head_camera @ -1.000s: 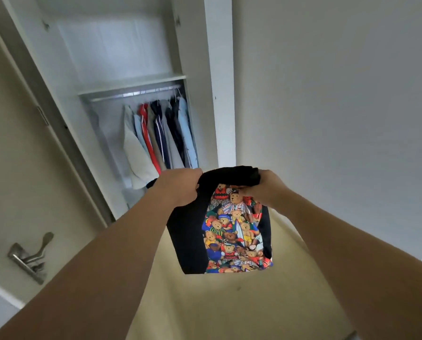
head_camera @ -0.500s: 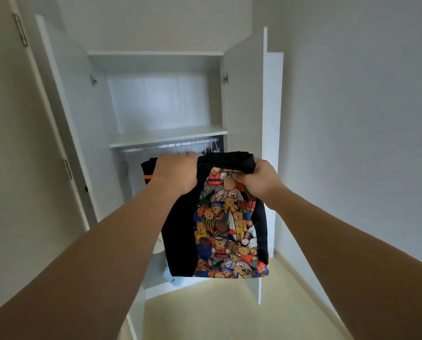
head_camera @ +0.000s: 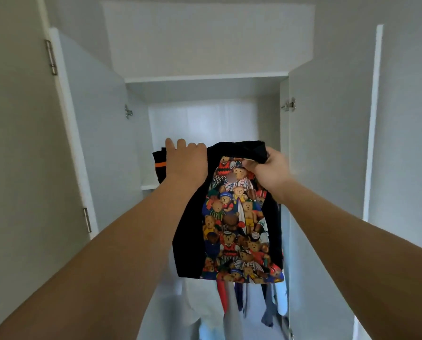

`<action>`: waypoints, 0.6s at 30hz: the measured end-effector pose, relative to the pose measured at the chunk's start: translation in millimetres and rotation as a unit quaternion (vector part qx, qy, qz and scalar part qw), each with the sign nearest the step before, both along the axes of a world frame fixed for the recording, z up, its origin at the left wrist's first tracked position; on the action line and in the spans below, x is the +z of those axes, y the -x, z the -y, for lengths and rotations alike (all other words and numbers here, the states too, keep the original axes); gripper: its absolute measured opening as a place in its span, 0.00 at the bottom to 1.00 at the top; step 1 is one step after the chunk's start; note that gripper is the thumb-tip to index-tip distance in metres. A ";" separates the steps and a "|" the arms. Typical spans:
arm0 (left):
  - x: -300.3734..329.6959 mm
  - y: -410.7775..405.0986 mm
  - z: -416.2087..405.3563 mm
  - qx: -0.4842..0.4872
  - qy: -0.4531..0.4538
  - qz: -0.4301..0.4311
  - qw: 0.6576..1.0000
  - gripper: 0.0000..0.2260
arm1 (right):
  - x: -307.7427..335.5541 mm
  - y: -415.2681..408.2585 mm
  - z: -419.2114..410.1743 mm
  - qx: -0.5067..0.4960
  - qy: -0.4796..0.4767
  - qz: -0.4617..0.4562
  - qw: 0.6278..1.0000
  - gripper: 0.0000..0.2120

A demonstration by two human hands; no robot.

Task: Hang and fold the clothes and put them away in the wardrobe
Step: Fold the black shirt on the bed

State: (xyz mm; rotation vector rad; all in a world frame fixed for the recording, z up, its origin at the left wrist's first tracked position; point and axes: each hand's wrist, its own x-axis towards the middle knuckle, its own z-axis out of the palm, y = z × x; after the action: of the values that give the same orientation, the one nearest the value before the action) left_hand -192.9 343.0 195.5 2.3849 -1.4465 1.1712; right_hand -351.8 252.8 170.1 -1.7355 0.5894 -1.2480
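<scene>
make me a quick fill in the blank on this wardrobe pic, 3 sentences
1. The folded garment is black with a print of teddy ____.
2. The right hand grips the garment's ____ edge.
3. Both wardrobe doors stand ____.

Missing words: bears; top; open

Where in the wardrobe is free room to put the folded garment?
The upper shelf looks bare between the side walls, behind the garment that the left hand and right hand hold. Below it is crowded: hanging clothes fill the space.
</scene>
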 end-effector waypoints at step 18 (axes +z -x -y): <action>89.9 -287.7 233.6 0.157 0.012 0.085 0.984 0.13 | 71.6 -320.9 262.3 0.200 -0.091 0.134 0.966 0.08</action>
State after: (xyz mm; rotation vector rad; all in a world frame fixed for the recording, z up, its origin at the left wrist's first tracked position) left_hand 94.8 109.4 285.4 2.6207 -1.1124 1.4851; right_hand -30.9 -9.5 241.7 -1.4136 0.1744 -1.0774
